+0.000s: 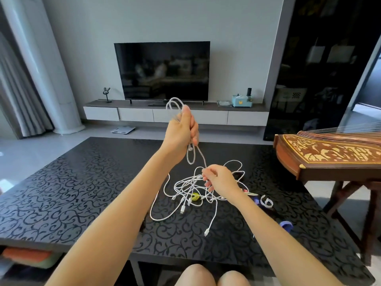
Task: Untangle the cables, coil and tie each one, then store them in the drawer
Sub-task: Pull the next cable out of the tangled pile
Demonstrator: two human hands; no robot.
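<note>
Left hand [182, 131] holds a half-made coil of white cable [174, 104]; right hand [219, 180] pinches its strand at the tangle [185, 188].
The left hand is raised above the black patterned table [61, 182] with its fingers curled round several loops, which stick out above and below the fist. The right hand is lower, fingertips closed on the strand where it runs into the pile on the tabletop. Plug ends [206, 232] lie loose at the near side, and a white strap [267, 201] lies just right of the pile. The cables look thin, light, limp and probably slick. The loops will likely spring open if the fist relaxes, so hold the coil mid-bundle. Pull gently on the cord rather than the plug, since knots may tighten.
</note>
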